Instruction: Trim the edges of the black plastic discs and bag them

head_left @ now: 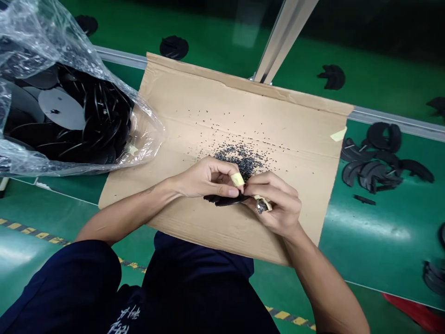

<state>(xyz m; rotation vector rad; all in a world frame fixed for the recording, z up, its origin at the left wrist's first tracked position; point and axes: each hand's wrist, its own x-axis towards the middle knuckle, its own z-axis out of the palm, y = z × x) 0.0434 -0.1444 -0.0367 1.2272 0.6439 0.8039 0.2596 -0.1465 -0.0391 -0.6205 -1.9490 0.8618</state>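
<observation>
- A curved black plastic piece (222,200) is resting across the fingers of the left hand (205,178), just inside the near edge of the cardboard sheet (174,139).
- The left hand is closing in a firm pinch around the piece, and a strip of pale masking tape (237,179) is wrapping one fingertip.
- The right hand (280,204) is curling almost shut beside it, its fingers pressing a small metal object (260,206), too small to identify, near the end of the piece.
- Pinching close to the spot being worked and staying low over the sheet looks like the sound way of doing this, since loose bits are then landing on the cardboard.
- Black granules (243,162) are lying heaped and scattering across the cardboard sheet, just beyond the hands.
- Left of the cardboard sheet, a clear plastic bag (146,134) is sagging open around stacked black discs (62,109).
- Right of the sheet, crescent-shaped black parts (371,164) are lying in a loose heap on the green work surface (378,232).
- Beyond the sheet, an aluminium rail (396,121) is running across the view.
- Below the sheet, the person's dark navy clothing (69,283) is filling the lower view, and yellow-and-black hazard tape (38,234) is marking the green floor.
</observation>
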